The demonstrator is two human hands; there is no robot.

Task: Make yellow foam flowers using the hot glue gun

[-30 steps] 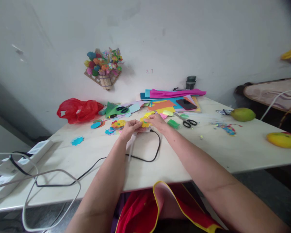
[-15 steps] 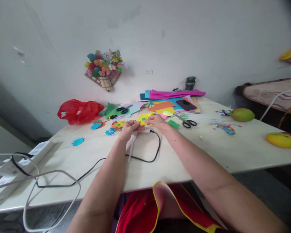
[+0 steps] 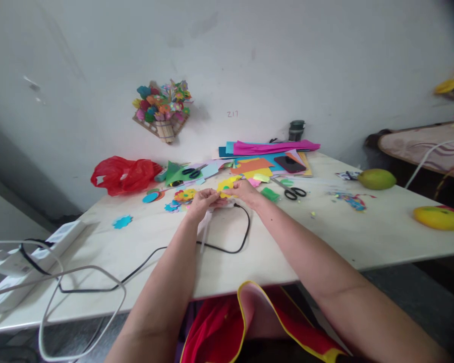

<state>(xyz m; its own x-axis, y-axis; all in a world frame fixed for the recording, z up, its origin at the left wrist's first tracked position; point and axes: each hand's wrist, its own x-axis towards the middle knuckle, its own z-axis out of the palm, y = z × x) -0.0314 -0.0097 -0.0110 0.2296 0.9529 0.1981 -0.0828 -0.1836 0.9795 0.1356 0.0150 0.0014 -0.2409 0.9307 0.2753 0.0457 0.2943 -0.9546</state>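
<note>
A yellow paper flower (image 3: 224, 185) with a green centre is pinched between both my hands above the table. My left hand (image 3: 206, 200) is closed at its lower left edge, and my right hand (image 3: 245, 192) grips it from the right, fingertips near the centre. Beneath my hands lies a white tool, apparently a glue gun (image 3: 229, 204), partly hidden, with a pale stick (image 3: 204, 234) and a black cord (image 3: 245, 232). Left of my left hand is a pile of paper flowers (image 3: 185, 195) in yellow, red and blue.
Black-handled scissors (image 3: 295, 193) lie to the right, another pair of scissors (image 3: 194, 172) at the back. Coloured sheets (image 3: 253, 165) hold a phone (image 3: 288, 164). A red plastic bag (image 3: 124, 175), blue paper flower (image 3: 122, 222), power strip (image 3: 56, 247) and loose cables are left; mangoes (image 3: 377, 179) lie right.
The yellow flower has turned and shifted slightly to the right, and my fingertips have come closer together. Otherwise the table stays the same apart from a slight camera shift.
</note>
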